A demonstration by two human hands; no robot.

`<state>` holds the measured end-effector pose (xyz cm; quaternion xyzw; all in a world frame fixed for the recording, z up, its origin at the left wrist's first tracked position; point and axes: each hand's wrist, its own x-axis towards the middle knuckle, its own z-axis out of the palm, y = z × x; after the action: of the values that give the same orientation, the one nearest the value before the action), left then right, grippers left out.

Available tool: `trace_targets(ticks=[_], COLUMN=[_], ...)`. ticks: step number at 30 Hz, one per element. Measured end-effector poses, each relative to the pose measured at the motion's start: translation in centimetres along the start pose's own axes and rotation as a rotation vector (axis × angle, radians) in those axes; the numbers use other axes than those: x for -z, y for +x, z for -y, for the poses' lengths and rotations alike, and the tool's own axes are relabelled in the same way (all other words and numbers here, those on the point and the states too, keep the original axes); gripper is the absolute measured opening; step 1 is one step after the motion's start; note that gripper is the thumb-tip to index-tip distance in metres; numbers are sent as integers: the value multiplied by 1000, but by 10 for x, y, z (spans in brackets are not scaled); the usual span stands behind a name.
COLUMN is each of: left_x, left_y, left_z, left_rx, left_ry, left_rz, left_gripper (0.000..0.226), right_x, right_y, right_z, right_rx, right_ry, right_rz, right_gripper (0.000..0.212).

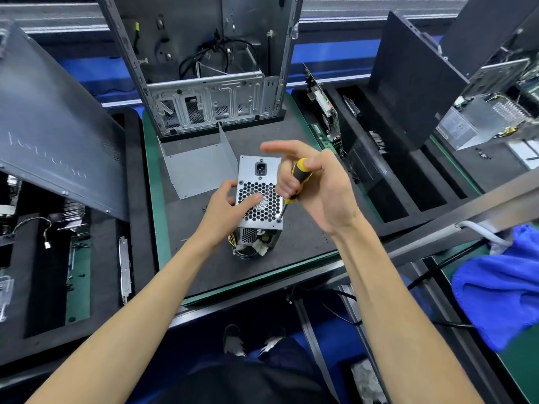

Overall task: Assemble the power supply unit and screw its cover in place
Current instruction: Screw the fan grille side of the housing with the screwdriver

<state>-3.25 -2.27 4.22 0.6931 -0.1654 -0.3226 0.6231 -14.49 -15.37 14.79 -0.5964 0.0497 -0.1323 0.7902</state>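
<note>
Right hand (313, 185) curls round the yellow-and-black handle of a screwdriver (294, 182), forefinger stretched out, its thin steel shaft planted at the near right corner of a boxy grey metal power supply unit (259, 196); left hand (230, 208) steadies the unit, thumb hooked on its left edge and fingers laid flat on the honeycomb fan grille. Standing on end on a dark foam mat (291, 243), the unit trails yellow and black wires (248, 246) from its lower end, with a bent sheet-metal cover (198, 167) lying just behind it before an open steel computer chassis (210, 83).
</note>
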Motion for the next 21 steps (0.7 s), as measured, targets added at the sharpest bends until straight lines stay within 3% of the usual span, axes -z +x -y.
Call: trace_targets(ticks=[7, 16, 21], left_x=[-1, -12, -35], left_y=[-2, 1, 0], left_z=[-3, -3, -9], left_rx=[-13, -18, -36], left_ry=[22, 19, 78], left_rz=[-8, -54, -65], left_gripper=[33, 32, 33], right_x=[-6, 13, 43], right_y=[9, -13, -25], right_z=[3, -12, -8], right_rx=[-19, 64, 60], right_ry=[3, -51, 41], right_rz=[100, -30, -60], right_gripper=[38, 23, 32])
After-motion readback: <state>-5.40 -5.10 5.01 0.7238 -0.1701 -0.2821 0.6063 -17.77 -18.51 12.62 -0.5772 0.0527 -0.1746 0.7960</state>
